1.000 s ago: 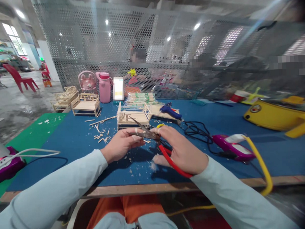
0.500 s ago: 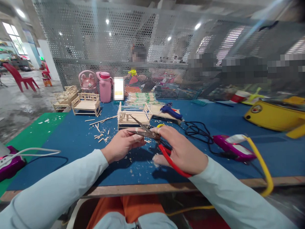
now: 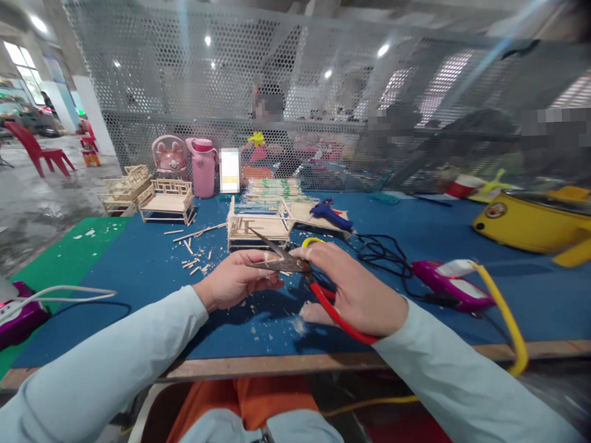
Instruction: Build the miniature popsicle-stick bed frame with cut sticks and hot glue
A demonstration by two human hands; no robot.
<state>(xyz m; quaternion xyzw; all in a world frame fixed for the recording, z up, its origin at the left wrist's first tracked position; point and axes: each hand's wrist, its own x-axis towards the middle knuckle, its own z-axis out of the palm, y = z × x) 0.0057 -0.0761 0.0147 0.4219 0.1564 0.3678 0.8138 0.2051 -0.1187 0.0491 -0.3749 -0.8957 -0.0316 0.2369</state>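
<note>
On the blue surface (image 3: 147,272), two hands are working above small scattered scraps. The right hand (image 3: 363,293) is grasping one pair of scissors (image 3: 285,265), and its two blades are standing apart. One handle is showing red, the other yellow. The left hand (image 3: 232,278) is curling its fingers beside the blades; whether it is pinching something, I cannot tell. Just beyond the hands, one small wooden bench (image 3: 261,229) is standing, and one more bench (image 3: 166,203) is standing farther left; behind that one, other wooden pieces (image 3: 124,189) are overlapping, so I cannot count them. One blue glue gun (image 3: 331,215) is lying to the right of the nearer bench. Two purple power strips (image 3: 453,287) are lying, one at each side. One yellow pot (image 3: 542,222) is carrying one round label (image 3: 496,210), but its writing is appearing too small for reading.
</note>
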